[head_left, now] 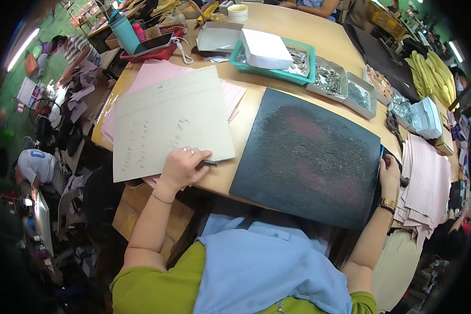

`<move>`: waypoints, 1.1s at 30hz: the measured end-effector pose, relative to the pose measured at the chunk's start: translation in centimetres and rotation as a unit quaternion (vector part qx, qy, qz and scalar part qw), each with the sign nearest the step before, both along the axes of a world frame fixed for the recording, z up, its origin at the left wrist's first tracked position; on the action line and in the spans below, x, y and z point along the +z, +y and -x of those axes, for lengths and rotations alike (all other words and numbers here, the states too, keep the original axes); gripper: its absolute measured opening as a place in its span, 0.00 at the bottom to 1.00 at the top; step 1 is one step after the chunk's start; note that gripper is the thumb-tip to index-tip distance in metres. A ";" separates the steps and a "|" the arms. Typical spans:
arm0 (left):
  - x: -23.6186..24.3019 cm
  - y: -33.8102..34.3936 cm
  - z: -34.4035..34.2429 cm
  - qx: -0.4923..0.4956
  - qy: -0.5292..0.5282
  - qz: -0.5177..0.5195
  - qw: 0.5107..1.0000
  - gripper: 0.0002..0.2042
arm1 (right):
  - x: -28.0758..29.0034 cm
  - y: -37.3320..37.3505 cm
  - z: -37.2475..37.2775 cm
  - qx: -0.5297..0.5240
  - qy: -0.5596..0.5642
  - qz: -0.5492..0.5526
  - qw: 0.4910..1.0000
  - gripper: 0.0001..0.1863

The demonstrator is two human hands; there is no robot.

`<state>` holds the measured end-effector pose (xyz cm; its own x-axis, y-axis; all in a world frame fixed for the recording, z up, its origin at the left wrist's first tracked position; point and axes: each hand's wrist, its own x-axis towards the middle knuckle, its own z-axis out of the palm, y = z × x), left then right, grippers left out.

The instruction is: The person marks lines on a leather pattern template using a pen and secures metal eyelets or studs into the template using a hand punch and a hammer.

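Dk rod (209, 163) in L hand (183, 168), R hand (390, 177) by blk mat (303, 162).

White shirt (38, 168) at left: 1 blue character on back. Pale board (165, 112): small marks, unreadable.

Bright, even light spreads over the desk (319, 29); beneath it, things sink into shadow. A tube lamp (23, 49) at upper left and another lamp (456, 51) at upper right glare white. The middle looks fairly sharp; toward the black, curved rim, shapes bend, dim and blur.
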<state>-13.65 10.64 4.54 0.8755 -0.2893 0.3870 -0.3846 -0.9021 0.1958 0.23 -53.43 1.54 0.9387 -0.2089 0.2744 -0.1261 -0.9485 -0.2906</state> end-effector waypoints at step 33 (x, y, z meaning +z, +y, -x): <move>6.6 -12.7 2.3 -0.194 -0.163 0.024 0.967 0.08 | 5.7 21.6 5.1 0.307 0.339 -0.619 0.638 0.37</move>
